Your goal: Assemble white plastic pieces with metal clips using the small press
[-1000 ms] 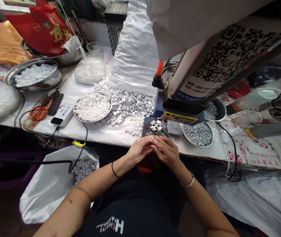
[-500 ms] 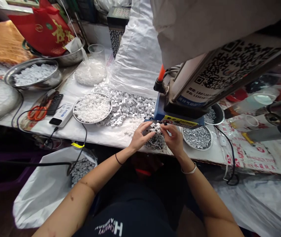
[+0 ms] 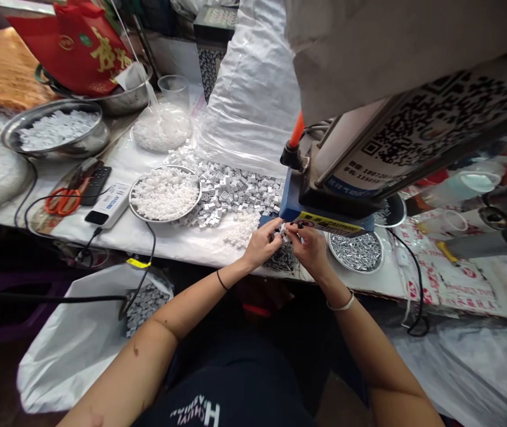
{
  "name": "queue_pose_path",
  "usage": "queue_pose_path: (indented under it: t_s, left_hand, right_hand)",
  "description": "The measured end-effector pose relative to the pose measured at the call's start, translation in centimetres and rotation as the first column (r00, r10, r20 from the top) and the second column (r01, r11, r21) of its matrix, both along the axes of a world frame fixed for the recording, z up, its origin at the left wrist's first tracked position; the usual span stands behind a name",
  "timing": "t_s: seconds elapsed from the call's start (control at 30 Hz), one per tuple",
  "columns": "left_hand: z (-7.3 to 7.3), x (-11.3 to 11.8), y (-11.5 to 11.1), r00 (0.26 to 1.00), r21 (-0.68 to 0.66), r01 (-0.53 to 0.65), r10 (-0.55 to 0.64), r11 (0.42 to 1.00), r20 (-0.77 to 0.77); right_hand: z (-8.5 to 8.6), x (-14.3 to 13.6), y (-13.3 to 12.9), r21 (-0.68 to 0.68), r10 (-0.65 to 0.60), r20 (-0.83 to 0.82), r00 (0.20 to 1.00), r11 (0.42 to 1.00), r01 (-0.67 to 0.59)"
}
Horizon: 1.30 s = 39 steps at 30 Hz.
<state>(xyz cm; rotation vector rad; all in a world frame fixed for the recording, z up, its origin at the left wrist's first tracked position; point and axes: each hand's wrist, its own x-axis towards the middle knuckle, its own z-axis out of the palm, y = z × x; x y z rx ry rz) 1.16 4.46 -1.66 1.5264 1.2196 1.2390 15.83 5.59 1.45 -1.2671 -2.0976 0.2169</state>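
My left hand (image 3: 262,244) and my right hand (image 3: 311,249) meet fingertip to fingertip beneath the blue head of a press (image 3: 293,207). Both are closed in a pinch about a small white plastic piece (image 3: 284,233), mostly covered by the fingers. Below the hands lies a dark heap of small metal parts (image 3: 282,260). To the left is a loose pile of tiny white plastic parts (image 3: 239,231). Behind it spreads a heap of grey-white square pieces (image 3: 230,190).
A bowl of white parts (image 3: 164,194) stands left, near a white power bank (image 3: 108,204) and orange scissors (image 3: 63,203). Right of the press is a bowl of metal pins (image 3: 355,249). A white sack (image 3: 70,344) of grey pieces hangs below the table edge.
Several white square pieces showed between my hands before; now the fingers cover nearly all of them. My left hand has moved right, closer to my right hand. The view has shifted slightly.
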Motion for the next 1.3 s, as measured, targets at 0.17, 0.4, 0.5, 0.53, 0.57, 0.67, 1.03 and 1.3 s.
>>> queue_pose_path:
  t_s: [0.17,0.4,0.5,0.53,0.57,0.67,1.03,1.3]
  left_hand:
    - [0.0,-0.3,0.3,0.998,-0.014,0.054,-0.054,0.998,-0.024]
    - [-1.3,-0.3,0.6,0.961,-0.025,0.116,-0.106,0.993,0.256]
    - [-1.4,-0.4,0.9,0.951,-0.032,0.116,-0.102,0.993,0.294]
    - [-1.4,-0.4,1.0,0.952,-0.031,0.117,-0.103,0.993,0.288]
    - [-1.3,-0.5,1.1,0.955,-0.029,0.118,-0.105,0.993,0.277]
    - [-1.2,-0.8,1.3,0.963,-0.021,0.131,-0.122,0.991,0.238]
    - [-1.3,-0.6,1.4,0.963,-0.060,0.114,-0.096,0.992,0.253]
    - [-0.5,0.2,1.6,0.965,-0.083,0.115,-0.091,0.990,0.246]
  right_hand:
    - [-0.1,0.0,-0.1,0.112,0.095,0.109,0.989,0.988,-0.107]
    - [0.4,0.2,0.0,0.064,0.118,0.160,0.980,0.990,-0.129]
    - [0.6,0.1,-0.2,0.057,0.152,0.146,0.977,0.985,-0.162]
    - [0.7,0.0,-0.3,0.056,0.159,0.137,0.978,0.984,-0.168]
    - [0.7,0.0,-0.5,0.051,0.162,0.127,0.979,0.984,-0.170]
    - [0.7,0.2,-0.9,0.015,0.148,0.092,0.985,0.989,-0.150]
    - [-8.8,7.3,-3.1,0.108,-0.114,0.360,0.926,0.991,0.080]
    - [-6.8,8.3,-2.9,-0.062,-0.145,0.061,0.988,0.987,0.148]
